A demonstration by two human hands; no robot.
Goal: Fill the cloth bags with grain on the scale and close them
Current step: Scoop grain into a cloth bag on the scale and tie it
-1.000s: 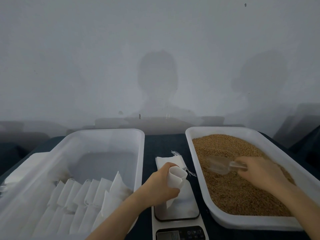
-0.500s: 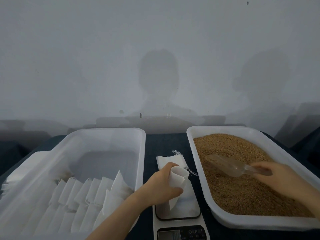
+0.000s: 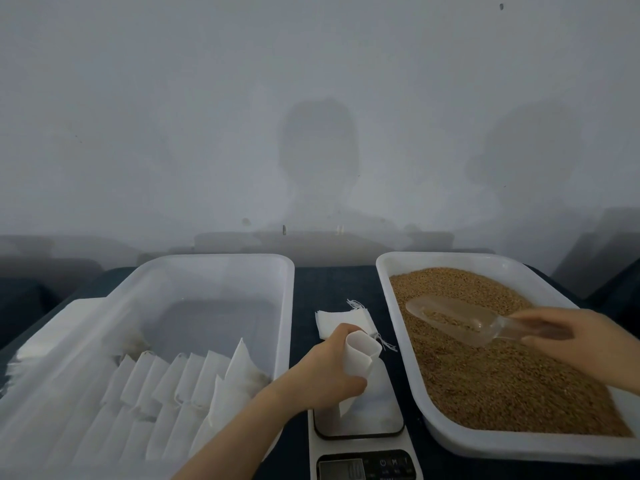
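Cloth bag [image 3: 362, 355]: white, mouth up and spread open, over the scale [image 3: 381, 410] at the view's 6 o'clock; its lower end reaches the plate, though whether it bears on it I cannot tell.
Left hand [image 3: 329, 372]: fingers curled round the bag's upper part, clamped on the cloth and keeping the mouth round.
Right hand [image 3: 571, 337]: closed on the handle of the clear scoop [image 3: 453, 318], at 3 o'clock from the bag.
Scoop: holds a shallow load of grain [image 3: 485, 375], bowl pointing toward 9 o'clock, above the grain tray [image 3: 450, 258] and well apart from the bag.
Spare bags [image 3: 337, 320]: flat stack at 12 o'clock from the scale, just behind the left hand.
Left bin [image 3: 221, 259]: at 9 o'clock from the scale, with bags [image 3: 180, 386] stood in rows at its near end.
Step in hand: likely the fill, with a scoopful on its way to the open bag.
Next move calls for: carrying the scoop level toward 9 o'clock over the tray wall, setting its lip inside the bag's mouth, and tipping slowly while watching the display.
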